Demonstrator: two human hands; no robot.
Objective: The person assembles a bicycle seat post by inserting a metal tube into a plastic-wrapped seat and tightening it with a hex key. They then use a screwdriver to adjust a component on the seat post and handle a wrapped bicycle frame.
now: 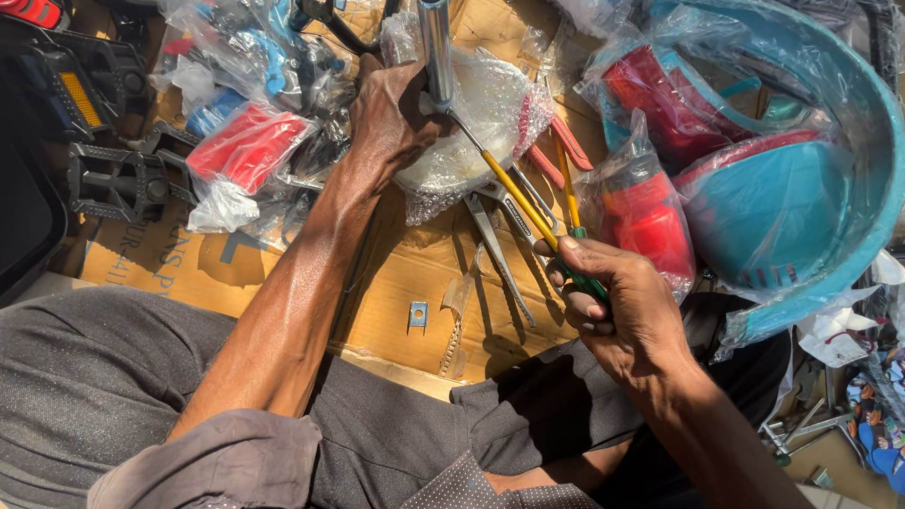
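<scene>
My left hand (388, 111) grips a shiny metal tube (436, 52) that stands upright over a white part wrapped in bubble film (490, 108). My right hand (617, 306) is closed on the green handle of a screwdriver with a yellow shaft (514, 193). The shaft slants up to the left and its tip meets the base of the tube. Both forearms reach out over my lap.
Flat cardboard (396, 273) carries loose wrenches (495, 250), red-handled pliers (561, 151) and a small metal bracket (418, 316). Bagged red parts (247, 146), black pedals (113, 179) lie left. Teal plastic shells (782, 207) and red bagged parts (650, 217) lie right.
</scene>
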